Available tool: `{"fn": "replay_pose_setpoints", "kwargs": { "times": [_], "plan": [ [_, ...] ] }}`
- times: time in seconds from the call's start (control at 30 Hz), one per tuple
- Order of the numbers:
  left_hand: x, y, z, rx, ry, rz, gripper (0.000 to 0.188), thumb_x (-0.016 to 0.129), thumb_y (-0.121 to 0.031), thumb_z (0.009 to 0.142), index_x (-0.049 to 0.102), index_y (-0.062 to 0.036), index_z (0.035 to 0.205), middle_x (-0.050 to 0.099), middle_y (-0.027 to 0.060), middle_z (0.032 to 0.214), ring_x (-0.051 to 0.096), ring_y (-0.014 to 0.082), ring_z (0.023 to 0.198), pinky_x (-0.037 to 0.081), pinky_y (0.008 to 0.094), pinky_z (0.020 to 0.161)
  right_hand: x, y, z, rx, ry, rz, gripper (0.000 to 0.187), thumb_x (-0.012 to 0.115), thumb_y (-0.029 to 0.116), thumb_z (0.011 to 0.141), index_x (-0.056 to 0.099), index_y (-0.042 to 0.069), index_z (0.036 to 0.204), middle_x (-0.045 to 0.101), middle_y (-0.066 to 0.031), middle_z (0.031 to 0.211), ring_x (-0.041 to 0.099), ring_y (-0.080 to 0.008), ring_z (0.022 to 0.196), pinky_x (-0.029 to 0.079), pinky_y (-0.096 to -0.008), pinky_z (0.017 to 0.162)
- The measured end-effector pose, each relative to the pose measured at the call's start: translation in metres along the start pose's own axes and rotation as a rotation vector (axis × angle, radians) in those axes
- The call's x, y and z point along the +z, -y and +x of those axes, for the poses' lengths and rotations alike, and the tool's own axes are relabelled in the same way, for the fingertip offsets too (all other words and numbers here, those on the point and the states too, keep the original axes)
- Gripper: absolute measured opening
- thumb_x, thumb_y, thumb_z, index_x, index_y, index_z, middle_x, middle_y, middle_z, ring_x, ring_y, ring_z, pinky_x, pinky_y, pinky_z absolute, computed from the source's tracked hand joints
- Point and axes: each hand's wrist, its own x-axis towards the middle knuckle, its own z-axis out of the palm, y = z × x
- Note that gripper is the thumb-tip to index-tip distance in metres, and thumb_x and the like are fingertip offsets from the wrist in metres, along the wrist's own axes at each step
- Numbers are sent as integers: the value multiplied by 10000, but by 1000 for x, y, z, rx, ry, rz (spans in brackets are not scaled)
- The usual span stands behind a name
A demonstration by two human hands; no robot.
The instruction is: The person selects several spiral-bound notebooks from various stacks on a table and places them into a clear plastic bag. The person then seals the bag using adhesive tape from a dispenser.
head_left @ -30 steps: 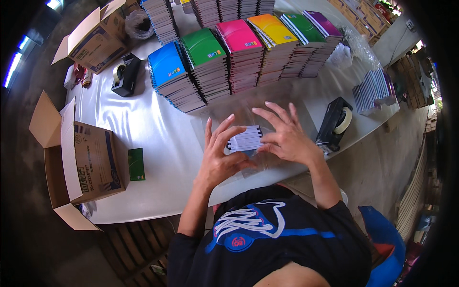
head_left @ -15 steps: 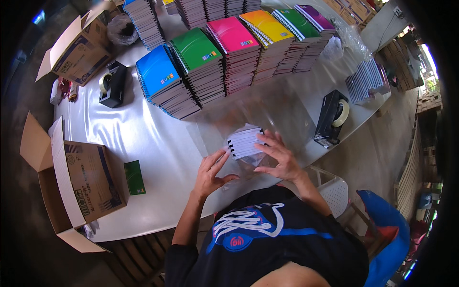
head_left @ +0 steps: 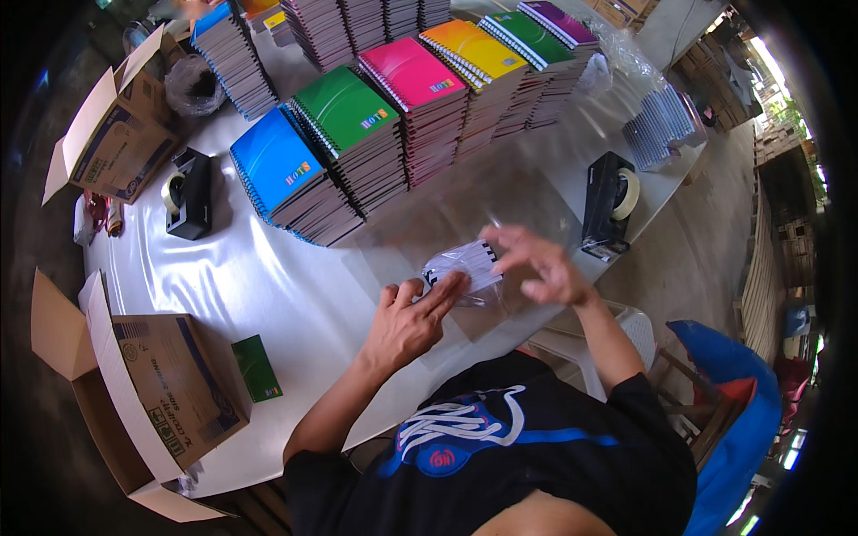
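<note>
A small bundle of white page edges with black binding marks (head_left: 481, 257) stands on the table in front of me, wrapped in clear plastic film (head_left: 487, 297). It looks like a stack of notebooks seen edge-on. My left hand (head_left: 413, 323) rests its stretched index and middle fingers on the bundle's top; the other fingers are bent. To the bundle's right hovers my right hand (head_left: 545, 268), slightly blurred, its fingers apart and close to the wrap. Whether it touches the film I cannot tell. Under the bundle lies a clear plastic sheet (head_left: 393, 268).
Tall stacks of spiral notebooks in blue (head_left: 281, 161), green (head_left: 344, 107), pink (head_left: 413, 71) and yellow (head_left: 472, 49) line the far side. Black tape dispensers stand left (head_left: 192, 201) and right (head_left: 606, 210). An open carton (head_left: 174, 384) and a green cover (head_left: 256, 368) are at left.
My left hand has moved onto the bundle's top and presses its fingers there. My right hand has lifted and shifted slightly right. The view has turned a little.
</note>
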Motion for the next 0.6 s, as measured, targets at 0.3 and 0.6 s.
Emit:
{"fn": "replay_pose_setpoints", "kwargs": {
  "times": [0.3, 0.6],
  "plan": [
    [-17, -3, 12, 52, 144, -52, 761, 630, -124, 622, 434, -168, 1355, 413, 6, 1397, 440, 205, 1165, 390, 412, 857, 18, -18, 80, 155, -196, 23, 236, 618, 95, 846, 649, 55, 1077, 691, -70, 938, 660, -160, 810, 491, -287, 819],
    [-17, 6, 34, 33, 263, -191, 853, 726, -240, 580, 398, -310, 1364, 312, 13, 1462, 326, 247, 1311, 310, 555, 965, -91, -24, -69, 351, -1162, -762, 273, 656, 171, 841, 620, 70, 1092, 598, -99, 1030, 593, -150, 860, 486, -279, 721]
  ]
}}
